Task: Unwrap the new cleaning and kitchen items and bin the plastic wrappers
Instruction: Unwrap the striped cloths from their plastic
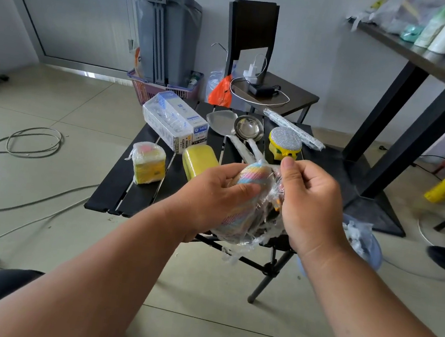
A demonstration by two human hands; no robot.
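Observation:
Above the near edge of the black slatted table [120, 187], my left hand [213, 189] grips a pastel rainbow scrubbing pad [252, 175] still partly in clear plastic wrap [253, 226]. My right hand [308, 202] pinches that wrap at the pad's right side. On the table lie a wrapped stack of sponges [149, 162], a bare yellow sponge [199, 159], a wrapped white box [175, 121], a metal spatula [220, 121] and ladle [249, 128] with wrapped handles, a silver-topped yellow scrubber [285, 143] and a long wrapped item [294, 129].
A blue bin [372, 247] holding crumpled plastic sits on the floor under my right hand. Behind the table stand a dark chair [268, 90] with a charger, a grey upturned bin [166, 39] in a pink basket, and an orange bag [221, 91]. Cables [34, 143] run across the floor at left.

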